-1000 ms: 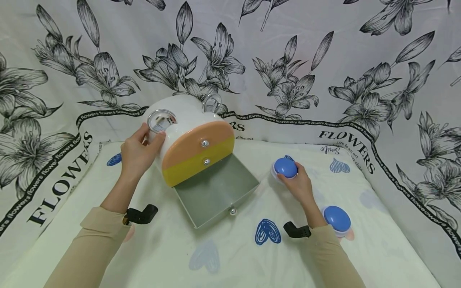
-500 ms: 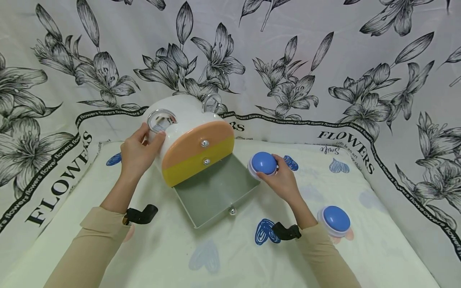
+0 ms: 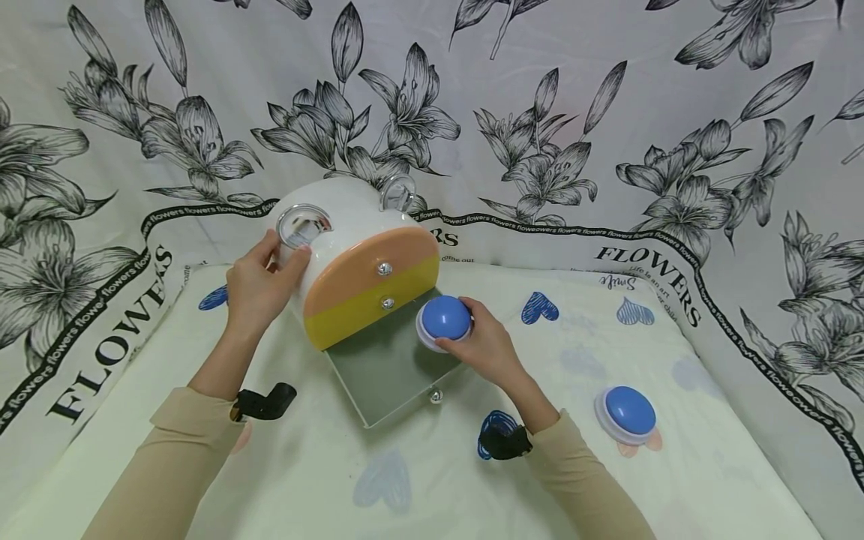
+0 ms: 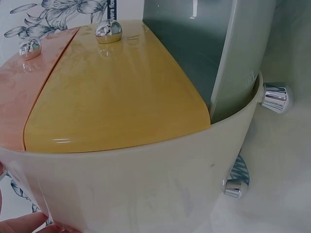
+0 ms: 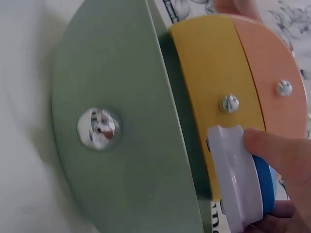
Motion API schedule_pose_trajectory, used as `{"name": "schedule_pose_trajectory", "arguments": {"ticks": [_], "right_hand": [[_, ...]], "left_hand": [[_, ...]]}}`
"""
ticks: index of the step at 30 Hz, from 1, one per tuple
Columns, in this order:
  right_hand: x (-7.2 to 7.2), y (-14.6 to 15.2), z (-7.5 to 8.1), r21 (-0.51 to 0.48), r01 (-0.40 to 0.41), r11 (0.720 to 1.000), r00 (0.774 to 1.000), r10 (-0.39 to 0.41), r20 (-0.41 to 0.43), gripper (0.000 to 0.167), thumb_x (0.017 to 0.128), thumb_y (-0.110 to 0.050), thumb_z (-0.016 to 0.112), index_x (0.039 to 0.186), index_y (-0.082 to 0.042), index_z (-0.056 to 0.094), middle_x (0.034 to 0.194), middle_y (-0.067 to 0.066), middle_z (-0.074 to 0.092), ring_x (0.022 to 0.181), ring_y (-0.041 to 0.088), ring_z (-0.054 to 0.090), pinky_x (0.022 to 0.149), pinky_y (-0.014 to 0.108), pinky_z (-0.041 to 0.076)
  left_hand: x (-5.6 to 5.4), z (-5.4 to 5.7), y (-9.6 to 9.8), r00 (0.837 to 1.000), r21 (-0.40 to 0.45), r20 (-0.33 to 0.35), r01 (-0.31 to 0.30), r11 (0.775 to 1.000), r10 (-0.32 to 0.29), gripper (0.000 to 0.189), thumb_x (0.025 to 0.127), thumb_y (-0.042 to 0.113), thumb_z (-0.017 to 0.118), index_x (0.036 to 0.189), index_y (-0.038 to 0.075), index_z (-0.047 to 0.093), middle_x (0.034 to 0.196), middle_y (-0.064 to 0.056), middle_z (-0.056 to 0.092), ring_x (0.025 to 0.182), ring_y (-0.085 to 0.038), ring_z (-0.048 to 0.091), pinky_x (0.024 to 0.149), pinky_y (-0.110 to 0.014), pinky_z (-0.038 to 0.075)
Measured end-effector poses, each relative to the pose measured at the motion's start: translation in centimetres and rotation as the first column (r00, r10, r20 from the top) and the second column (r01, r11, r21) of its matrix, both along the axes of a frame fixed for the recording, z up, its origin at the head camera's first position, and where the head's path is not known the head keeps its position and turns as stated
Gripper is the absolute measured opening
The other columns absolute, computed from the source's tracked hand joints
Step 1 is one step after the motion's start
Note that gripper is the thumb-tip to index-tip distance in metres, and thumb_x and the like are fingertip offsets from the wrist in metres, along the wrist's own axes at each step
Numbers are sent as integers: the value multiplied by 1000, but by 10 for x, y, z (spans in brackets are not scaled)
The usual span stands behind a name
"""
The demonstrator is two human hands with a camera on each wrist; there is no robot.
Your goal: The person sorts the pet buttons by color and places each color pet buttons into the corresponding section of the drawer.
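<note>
A small white rounded drawer cabinet (image 3: 351, 214) with an orange drawer front, a yellow one and a pulled-out green drawer (image 3: 391, 367) stands left of centre in the head view. My left hand (image 3: 265, 285) holds its upper left side, beside a silver ring-shaped ear (image 3: 304, 225). With thumb and fingers my right hand (image 3: 489, 343) grips a blue-domed push button (image 3: 445, 318) by its white base, above the right part of the green drawer. In the right wrist view the button (image 5: 238, 179) is seen edge-on, near the yellow drawer front (image 5: 214, 68).
A second blue-domed push button (image 3: 631, 412) lies on the cloth at the right. The green drawer's silver knob (image 3: 436, 395) points toward me. Behind the cabinet rises a flower-printed cloth (image 3: 540, 150). Heart prints mark the pale table cloth (image 3: 304, 480).
My right hand has carried the push button leftward, from right of the cabinet to over the green drawer. My left hand and the cabinet have stayed in place.
</note>
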State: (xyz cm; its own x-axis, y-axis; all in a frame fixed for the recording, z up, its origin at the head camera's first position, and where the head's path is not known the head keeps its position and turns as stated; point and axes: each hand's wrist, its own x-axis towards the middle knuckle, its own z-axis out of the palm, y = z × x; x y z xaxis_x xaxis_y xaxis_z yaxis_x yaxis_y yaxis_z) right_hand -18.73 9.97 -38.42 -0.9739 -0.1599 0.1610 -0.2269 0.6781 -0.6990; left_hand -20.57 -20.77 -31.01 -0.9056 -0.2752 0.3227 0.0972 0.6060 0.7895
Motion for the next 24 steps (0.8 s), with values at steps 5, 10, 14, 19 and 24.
{"name": "schedule_pose_trajectory", "arguments": {"ticks": [5,10,14,19,24], "right_hand": [[-1,-16,-5,22,-65,998,997,65,-28,79,71,-32,78,133,-1,40,129,16,51,115,30,53,93,44,47],[-1,-30,-11,85,-128,988,991,131,-38,77,71,-33,78,130,-1,42,124,15,54,110,29,56,90,43,49],[-1,-42,-15,130,-153,980,988,156,-10,76,71,-34,78,129,-1,42,123,14,53,107,28,57,89,42,50],[-1,-55,-17,170,-178,969,984,175,35,76,71,-38,77,130,-3,42,123,12,54,106,26,58,87,40,50],[-5,-65,-20,198,-214,956,977,208,50,77,71,-39,77,129,-1,43,123,12,54,105,24,58,87,36,50]], "left_hand": [[1,1,0,1000,4,-7,3,1000,-3,43,87,44,54,92,3,47,94,-12,52,105,-25,53,88,-45,50],[1,2,2,1000,6,-3,-4,1000,4,44,87,46,54,92,3,47,96,-12,52,106,-24,53,89,-43,50],[1,2,2,1000,21,0,-4,1000,4,44,87,47,54,92,3,48,100,-13,53,109,-24,52,91,-44,48],[1,2,2,1000,25,1,-3,1000,3,45,87,47,54,94,3,49,103,-14,55,111,-25,52,91,-44,48],[1,1,1,1000,25,-3,0,1000,0,44,86,47,54,96,4,50,107,-15,56,112,-27,53,91,-44,48]]}}
